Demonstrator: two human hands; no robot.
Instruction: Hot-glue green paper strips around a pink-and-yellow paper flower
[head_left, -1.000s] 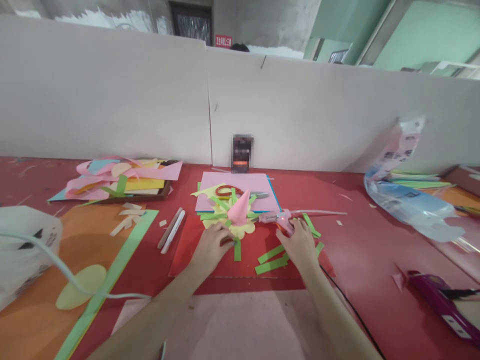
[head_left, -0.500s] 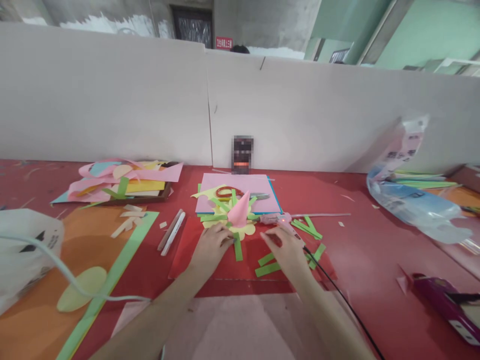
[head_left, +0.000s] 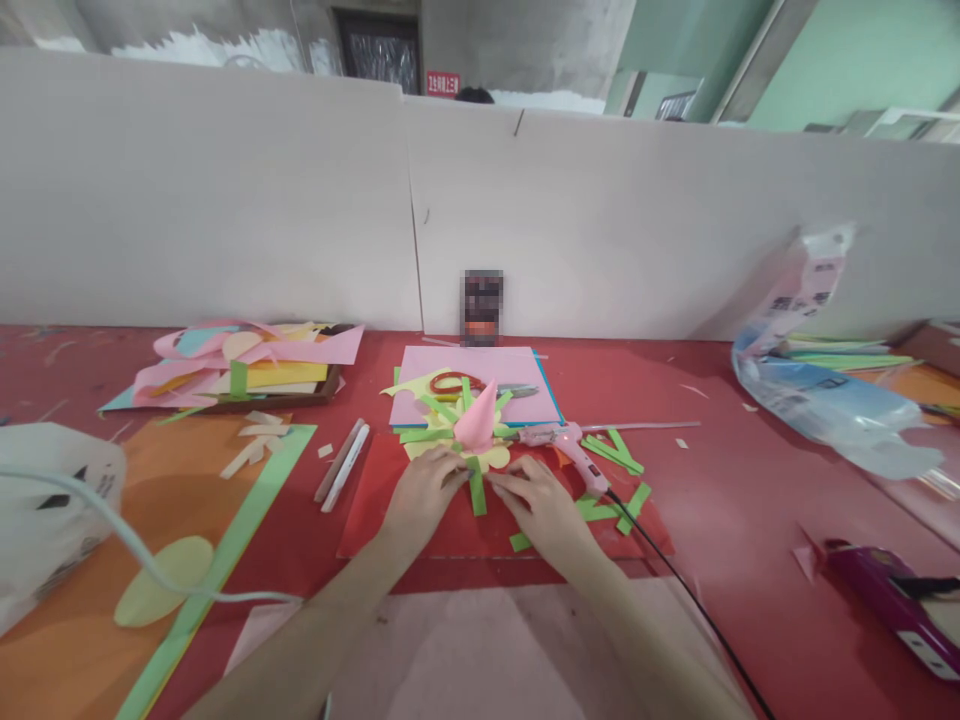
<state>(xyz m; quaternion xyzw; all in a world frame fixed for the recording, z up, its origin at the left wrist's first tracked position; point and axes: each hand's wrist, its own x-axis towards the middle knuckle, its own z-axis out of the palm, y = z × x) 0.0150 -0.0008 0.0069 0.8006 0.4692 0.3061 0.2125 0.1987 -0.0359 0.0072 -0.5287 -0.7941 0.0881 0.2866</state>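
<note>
A pink paper cone (head_left: pixel 478 420) stands on a yellow paper flower (head_left: pixel 496 460) with green paper strips radiating from it. My left hand (head_left: pixel 426 500) is closed at the flower's near edge, its fingertips on a green strip (head_left: pixel 478 492) that points toward me. From the other side, my right hand (head_left: pixel 546 510) comes close to the same strip with thumb and fingers together; whether anything is between them cannot be seen. Just beyond my right hand lies a pink hot glue gun (head_left: pixel 581 455), a glue stick protruding from its back. Loose green strips (head_left: pixel 615 455) lie around it.
Scissors (head_left: pixel 457 383) rest on pink paper behind the flower. Two pens (head_left: pixel 346 465) lie left. A box of paper scraps (head_left: pixel 300 375) stands back left. The glue gun's black cord (head_left: pixel 675 580) runs toward me. A plastic bag (head_left: pixel 832 390) and purple tool (head_left: pixel 892 600) are right.
My right hand has moved left from beside the glue gun to the near strip, and its fingers have closed together. My left hand stays at the flower's edge.
</note>
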